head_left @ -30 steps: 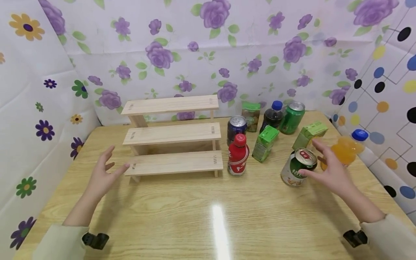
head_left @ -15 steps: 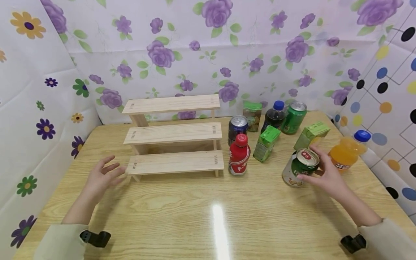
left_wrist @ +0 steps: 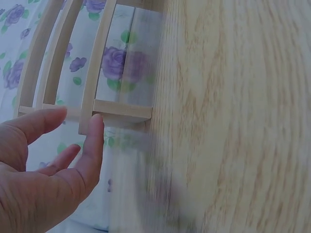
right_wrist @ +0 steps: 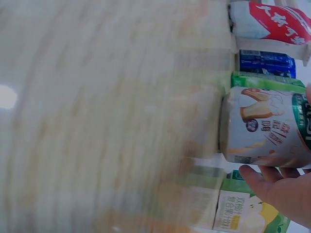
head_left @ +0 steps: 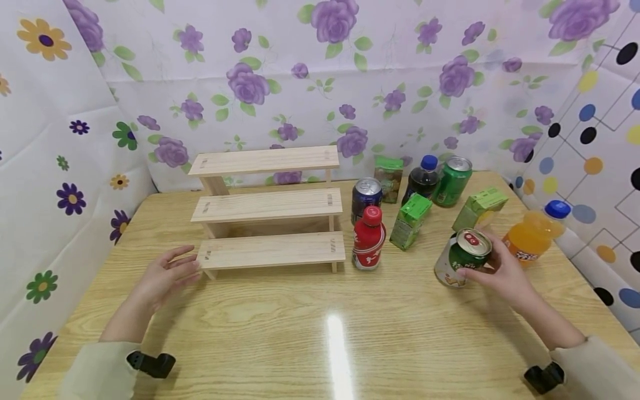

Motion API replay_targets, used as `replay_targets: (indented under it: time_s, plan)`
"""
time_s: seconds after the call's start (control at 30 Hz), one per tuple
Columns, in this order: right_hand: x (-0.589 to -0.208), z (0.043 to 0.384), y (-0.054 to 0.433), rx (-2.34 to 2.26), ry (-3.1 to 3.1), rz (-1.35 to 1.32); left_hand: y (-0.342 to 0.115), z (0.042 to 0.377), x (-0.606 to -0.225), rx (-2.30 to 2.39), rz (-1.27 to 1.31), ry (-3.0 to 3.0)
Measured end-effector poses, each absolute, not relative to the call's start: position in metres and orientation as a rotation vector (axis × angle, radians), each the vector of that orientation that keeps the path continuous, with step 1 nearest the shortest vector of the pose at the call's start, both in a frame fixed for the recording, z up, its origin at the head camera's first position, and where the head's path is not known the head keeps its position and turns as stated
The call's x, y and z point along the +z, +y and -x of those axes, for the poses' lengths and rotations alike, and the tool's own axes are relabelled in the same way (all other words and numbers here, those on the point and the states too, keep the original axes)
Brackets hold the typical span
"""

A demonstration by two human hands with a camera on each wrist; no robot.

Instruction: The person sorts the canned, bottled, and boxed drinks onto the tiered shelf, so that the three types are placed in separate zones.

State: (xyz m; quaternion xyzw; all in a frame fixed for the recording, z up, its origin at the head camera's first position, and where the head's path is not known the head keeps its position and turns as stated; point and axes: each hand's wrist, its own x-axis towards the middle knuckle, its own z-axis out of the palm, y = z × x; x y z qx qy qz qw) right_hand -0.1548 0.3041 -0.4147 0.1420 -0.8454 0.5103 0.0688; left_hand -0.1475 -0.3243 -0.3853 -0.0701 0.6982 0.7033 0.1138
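Curling round the can [head_left: 462, 258] at four o'clock on the tabletop [head_left: 320, 328], the right hand [head_left: 500, 269] grips its smooth, probably dentable wall mid-height, while the left hand [head_left: 167, 275], fingers relaxed and spread, touches the rack [head_left: 270, 250].

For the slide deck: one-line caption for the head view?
Right hand grips a green-topped can beside assorted drinks while the left hand rests open by the three-tier wooden rack.

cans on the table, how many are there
3. A dark blue can stands behind the red bottle, a green can stands at the back beside the dark bottle, and the right hand grips a green-topped can. None seems hidden.
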Motion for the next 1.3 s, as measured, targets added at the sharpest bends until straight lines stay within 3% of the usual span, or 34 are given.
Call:
replay_targets:
  time_s: [1.3]
  plan:
    - [-0.391, 0.141, 0.294, 1.435, -2.623, -0.214, -0.316, 0.155, -0.385, 1.982, 0.324, 2.054]
